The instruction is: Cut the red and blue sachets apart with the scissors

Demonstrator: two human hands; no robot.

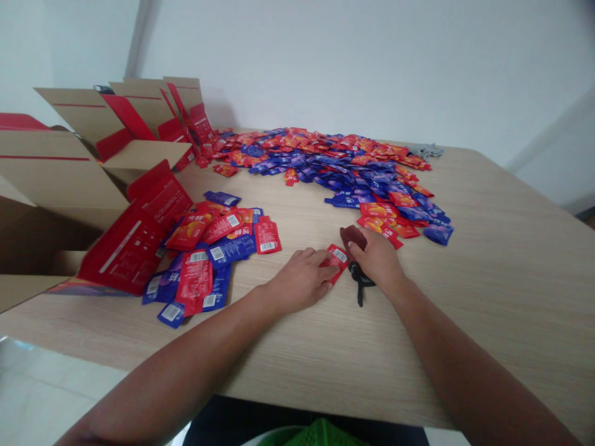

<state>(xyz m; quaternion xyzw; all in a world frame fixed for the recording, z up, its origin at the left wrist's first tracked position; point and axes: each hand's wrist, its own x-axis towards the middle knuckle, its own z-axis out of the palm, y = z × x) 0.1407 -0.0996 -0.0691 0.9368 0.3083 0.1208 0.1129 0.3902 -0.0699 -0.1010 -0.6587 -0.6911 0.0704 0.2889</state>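
Observation:
A small red sachet (338, 258) with a white barcode lies on the table between my hands. My left hand (302, 279) is palm down with its fingers stretched and spread, their tips resting on that sachet's left side. Wrapped in the fingers of my right hand (377, 255) is a dark brown and black handheld tool (353, 238) with a short black strap. Its lower end stands right beside the sachet's right edge; I cannot tell whether they touch. My fingers hide part of the tool.
A long heap of red and blue sachets (334, 170) curves across the back of the table (488, 279). To the left, a smaller pile (227, 248) lies against an open cardboard box (134, 235). More open boxes (139, 118) stand behind. Grey cloth (425, 150) lies at the far right.

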